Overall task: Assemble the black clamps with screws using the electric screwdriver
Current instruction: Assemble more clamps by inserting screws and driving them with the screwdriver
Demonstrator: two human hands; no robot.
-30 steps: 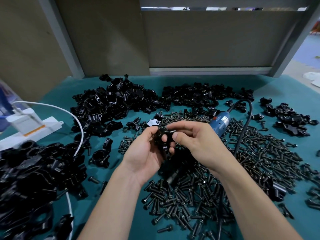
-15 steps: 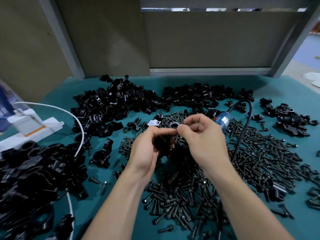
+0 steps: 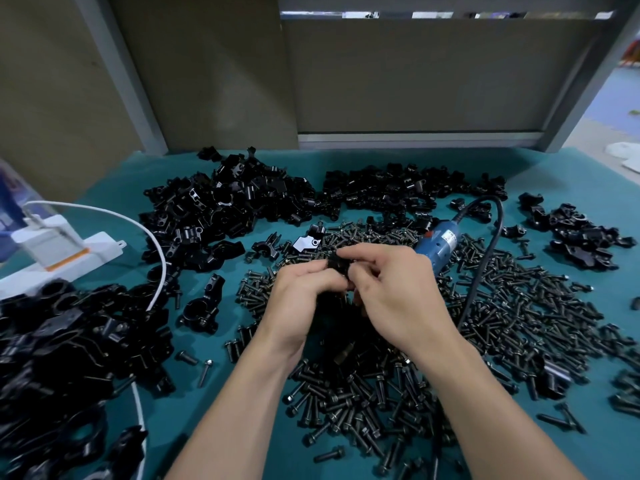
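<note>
My left hand (image 3: 301, 299) grips a black clamp (image 3: 336, 264) above the middle of the table. My right hand (image 3: 391, 289) has its fingers curled onto the same clamp from the right, pinching at its top; whether a screw sits under the fingertips is hidden. A blue electric screwdriver (image 3: 439, 241) lies on the table just behind my right hand, its black cord (image 3: 485, 258) looping back and down. Black screws (image 3: 346, 403) lie in a wide heap under and around both hands.
Piles of black clamp parts lie at the back (image 3: 235, 209), back centre (image 3: 391, 192), right (image 3: 581, 237) and near left (image 3: 59, 344). A white power strip (image 3: 65, 254) with a white cable (image 3: 156, 258) sits at the left. A grey wall panel (image 3: 415, 81) stands behind the teal table (image 3: 214, 410).
Both hands have stayed together on the clamp; they rose and turned it slightly, and the right fingers have closed more tightly over its top.
</note>
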